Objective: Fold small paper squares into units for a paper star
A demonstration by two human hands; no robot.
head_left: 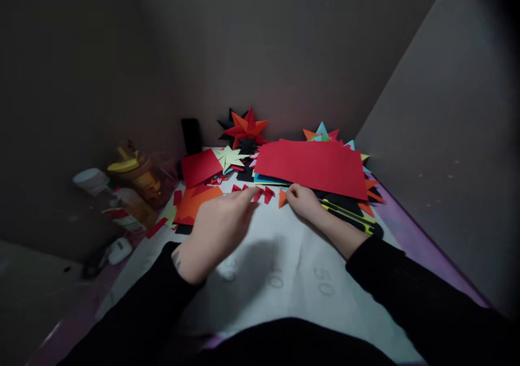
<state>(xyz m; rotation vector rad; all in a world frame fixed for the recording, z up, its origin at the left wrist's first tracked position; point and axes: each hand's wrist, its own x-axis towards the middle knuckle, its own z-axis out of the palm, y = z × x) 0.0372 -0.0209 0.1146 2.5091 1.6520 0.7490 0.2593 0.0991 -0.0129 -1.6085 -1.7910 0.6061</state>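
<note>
Over white paper [300, 241], the left hand [221, 225] partly hides red folded pieces [268, 195].

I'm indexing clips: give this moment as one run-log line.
left hand: near red pieces, contact unclear | right hand: at orange piece | cutter: right of right hand

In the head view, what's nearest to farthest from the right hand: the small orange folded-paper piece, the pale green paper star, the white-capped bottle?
1. Small orange folded-paper piece: just left of the right hand.
2. Pale green paper star: farther back, leftward.
3. White-capped bottle: far left.
</note>
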